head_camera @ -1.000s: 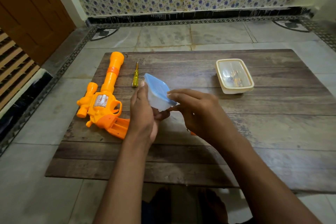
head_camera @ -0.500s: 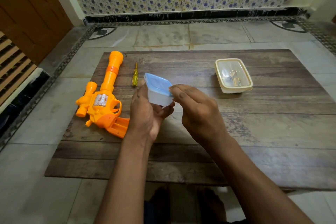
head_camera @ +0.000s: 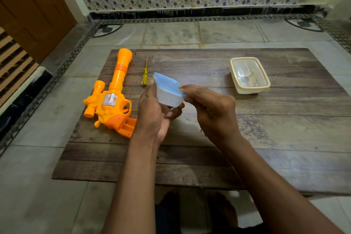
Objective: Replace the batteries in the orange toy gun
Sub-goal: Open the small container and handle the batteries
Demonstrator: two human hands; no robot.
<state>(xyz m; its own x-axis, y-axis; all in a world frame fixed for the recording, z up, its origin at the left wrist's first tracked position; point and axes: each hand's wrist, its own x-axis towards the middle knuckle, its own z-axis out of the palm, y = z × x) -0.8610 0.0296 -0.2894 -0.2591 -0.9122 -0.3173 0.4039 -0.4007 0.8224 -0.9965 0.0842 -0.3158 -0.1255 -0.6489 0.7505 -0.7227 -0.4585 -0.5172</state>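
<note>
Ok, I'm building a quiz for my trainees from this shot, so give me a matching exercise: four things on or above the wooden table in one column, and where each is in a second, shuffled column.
Things:
1. orange plastic toy gun
2. yellow-handled screwdriver
3. small clear tub with blue lid
4. cream-rimmed rectangular container with clear lid

Places:
A. held up between both hands
B. far right part of the table
C. left edge of the table
D. lying just right of the gun's barrel

Pairs: 1-C, 2-D, 3-A, 4-B
</note>
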